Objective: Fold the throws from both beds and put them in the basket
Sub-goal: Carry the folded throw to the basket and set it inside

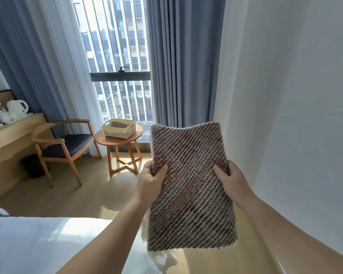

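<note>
A folded brown-and-cream woven throw is held flat in the air in front of me, with a white fringe hanging below its near edge. My left hand grips its left edge, thumb on top. My right hand grips its right edge the same way. A cream basket stands on a small round wooden table by the window, some way ahead and to the left of the throw. Another woven throw of the same pattern lies inside the basket.
A white bed fills the lower left. A wooden armchair with a dark seat stands left of the round table, beside a wooden desk carrying a kettle. A white wall rises close on the right. Blue curtains frame the window.
</note>
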Available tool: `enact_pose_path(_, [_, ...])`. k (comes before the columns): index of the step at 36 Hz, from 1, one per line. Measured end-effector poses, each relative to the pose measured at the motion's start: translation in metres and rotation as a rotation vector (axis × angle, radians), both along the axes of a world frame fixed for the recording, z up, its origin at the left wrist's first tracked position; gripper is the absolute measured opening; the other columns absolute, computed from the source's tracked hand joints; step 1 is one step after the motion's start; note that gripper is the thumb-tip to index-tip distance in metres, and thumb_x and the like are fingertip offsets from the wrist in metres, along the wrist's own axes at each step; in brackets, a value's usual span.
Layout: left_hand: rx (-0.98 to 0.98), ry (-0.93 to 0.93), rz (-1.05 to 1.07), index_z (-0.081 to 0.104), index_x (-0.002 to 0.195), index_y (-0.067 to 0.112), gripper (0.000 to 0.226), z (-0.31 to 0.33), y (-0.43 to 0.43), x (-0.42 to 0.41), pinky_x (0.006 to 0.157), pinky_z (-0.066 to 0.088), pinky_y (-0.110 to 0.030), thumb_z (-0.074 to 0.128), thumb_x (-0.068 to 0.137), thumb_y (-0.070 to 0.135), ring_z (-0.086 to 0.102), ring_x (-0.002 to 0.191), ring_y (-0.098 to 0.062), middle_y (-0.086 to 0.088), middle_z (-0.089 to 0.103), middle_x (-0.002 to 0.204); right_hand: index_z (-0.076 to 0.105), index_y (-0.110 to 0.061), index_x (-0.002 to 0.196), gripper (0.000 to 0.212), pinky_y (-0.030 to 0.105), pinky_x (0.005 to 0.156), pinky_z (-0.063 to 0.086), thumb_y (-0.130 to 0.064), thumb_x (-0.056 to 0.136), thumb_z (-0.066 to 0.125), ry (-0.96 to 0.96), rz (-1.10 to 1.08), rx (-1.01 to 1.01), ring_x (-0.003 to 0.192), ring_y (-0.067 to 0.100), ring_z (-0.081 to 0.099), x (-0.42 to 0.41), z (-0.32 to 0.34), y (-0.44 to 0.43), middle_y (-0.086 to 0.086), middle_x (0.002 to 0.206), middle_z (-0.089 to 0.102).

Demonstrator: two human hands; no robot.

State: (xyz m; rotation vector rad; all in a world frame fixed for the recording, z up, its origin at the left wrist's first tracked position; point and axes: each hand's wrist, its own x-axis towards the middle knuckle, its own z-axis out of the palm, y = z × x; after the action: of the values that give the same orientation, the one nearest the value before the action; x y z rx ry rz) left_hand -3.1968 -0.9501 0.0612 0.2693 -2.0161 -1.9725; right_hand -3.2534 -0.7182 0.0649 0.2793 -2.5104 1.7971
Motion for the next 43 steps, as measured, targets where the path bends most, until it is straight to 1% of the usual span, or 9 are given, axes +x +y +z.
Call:
enact_pose_path(8, [-0.06, -0.003, 0.051, 0.057, 0.112, 0.023, 0.027, -0.015, 0.0, -0.106, 0.087, 0.055, -0.043, 0.066, 0.088, 0.032, 0.069, 0.093, -0.016, 0.003, 0.071, 0.103, 0.05, -0.021, 0.127, 0.039, 0.035, 0.096, 0.046, -0.04, 0.094, 0.055, -0.008, 0.051, -0.009, 0.104, 0.014, 0.059, -0.11, -0.016, -0.005, -0.005, 0.115, 0.061])
enact_pose_path(13, [-0.092, 0.003, 0.097, 0.056, 0.101, 0.03, 0.011, -0.015, 0.013, -0.179, 0.074, 0.054, -0.024, 0.062, 0.092, 0.028, 0.068, 0.089, -0.01, 0.005, 0.07, 0.101, 0.05, -0.024, 0.124, 0.033, 0.026, 0.087, 0.043, -0.039, 0.094, 0.054, -0.015, 0.117, -0.026, 0.097, 0.005, 0.057, -0.199, -0.024, -0.002, -0.009, 0.111, 0.059])
enact_pose_path(16, [-0.102, -0.012, 0.129, 0.057, 0.109, 0.024, 0.019, -0.013, 0.016, -0.222, 0.079, 0.055, -0.03, 0.062, 0.091, 0.03, 0.068, 0.092, -0.012, 0.004, 0.07, 0.103, 0.05, -0.026, 0.124, 0.035, 0.031, 0.092, 0.046, -0.043, 0.093, 0.055, -0.034, 0.153, -0.016, 0.099, 0.004, 0.057, -0.254, -0.026, -0.001, -0.01, 0.112, 0.06])
enact_pose_path(19, [-0.111, -0.03, 0.182, 0.057, 0.104, 0.032, 0.015, -0.012, 0.015, -0.265, 0.079, 0.053, -0.027, 0.062, 0.091, 0.035, 0.067, 0.092, -0.01, 0.007, 0.07, 0.104, 0.051, -0.023, 0.127, 0.042, 0.037, 0.096, 0.047, -0.045, 0.092, 0.056, -0.049, 0.194, -0.006, 0.105, 0.012, 0.06, -0.307, -0.024, -0.003, -0.009, 0.114, 0.062])
enact_pose_path(22, [-0.082, -0.035, 0.221, 0.057, 0.108, 0.031, 0.021, -0.013, 0.01, -0.303, 0.088, 0.054, -0.038, 0.064, 0.089, 0.037, 0.067, 0.096, -0.013, 0.006, 0.069, 0.105, 0.051, -0.024, 0.127, 0.042, 0.037, 0.097, 0.048, -0.046, 0.092, 0.055, -0.047, 0.244, 0.003, 0.105, 0.011, 0.059, -0.355, -0.019, -0.011, -0.009, 0.115, 0.062])
enact_pose_path(29, [-0.038, -0.04, 0.286, 0.057, 0.109, 0.028, 0.022, -0.016, -0.015, -0.375, 0.088, 0.055, -0.042, 0.064, 0.089, 0.034, 0.068, 0.096, -0.016, 0.003, 0.07, 0.105, 0.052, -0.022, 0.124, 0.036, 0.028, 0.088, 0.047, -0.04, 0.094, 0.055, -0.038, 0.285, -0.001, 0.1, 0.008, 0.059, -0.434, -0.019, -0.045, -0.011, 0.11, 0.062])
enact_pose_path(32, [-0.019, -0.033, 0.304, 0.055, 0.111, 0.024, 0.023, -0.018, -0.032, -0.403, 0.08, 0.056, -0.033, 0.063, 0.09, 0.03, 0.067, 0.094, -0.015, 0.002, 0.069, 0.105, 0.051, -0.024, 0.125, 0.034, 0.021, 0.079, 0.045, -0.04, 0.094, 0.055, -0.052, 0.322, -0.002, 0.098, 0.002, 0.058, -0.467, -0.023, -0.067, -0.011, 0.111, 0.062])
enact_pose_path(38, [-0.053, -0.033, 0.295, 0.058, 0.114, 0.021, 0.029, -0.033, -0.096, -0.473, 0.082, 0.057, -0.038, 0.064, 0.089, 0.035, 0.069, 0.093, -0.016, 0.001, 0.071, 0.105, 0.051, -0.023, 0.128, 0.037, 0.024, 0.085, 0.045, -0.04, 0.095, 0.054, -0.043, 0.331, 0.018, 0.103, 0.008, 0.059, -0.537, -0.032, -0.129, -0.009, 0.114, 0.062])
enact_pose_path(43, [0.013, 0.032, 0.264, 0.055, 0.118, 0.011, 0.03, -0.042, -0.158, -0.528, 0.084, 0.056, -0.04, 0.063, 0.091, 0.023, 0.068, 0.098, -0.022, -0.006, 0.07, 0.109, 0.054, -0.027, 0.124, 0.035, 0.038, 0.094, 0.051, -0.043, 0.092, 0.057, -0.079, 0.306, 0.011, 0.103, 0.009, 0.062, -0.59, -0.038, -0.189, -0.011, 0.111, 0.065])
